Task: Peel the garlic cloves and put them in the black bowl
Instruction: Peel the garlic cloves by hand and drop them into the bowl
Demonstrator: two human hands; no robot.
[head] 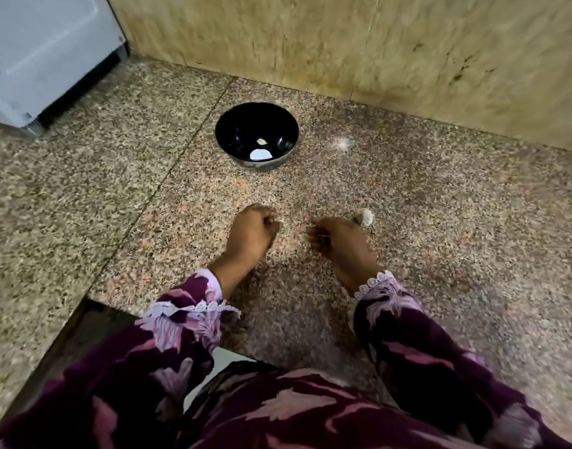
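Speckled granite counter (440, 222) carries a glossy round black bowl (257, 136) at 12 o'clock, one pale peeled garlic clove (261, 141) inside. Left hand (252, 236) is curled, contents indiscernible. Right hand (338, 243), curled, grips a whitish garlic bulb (365, 216) at 2 o'clock.

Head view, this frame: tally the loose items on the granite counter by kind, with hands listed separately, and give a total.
Black bowl: 1
Peeled garlic clove inside the bowl: 1
Garlic bulb on the counter, beyond the right hand: 1
Hands, left hand and right hand: 2
Total: 5
The white patch low in the bowl looks like glare and is not counted.
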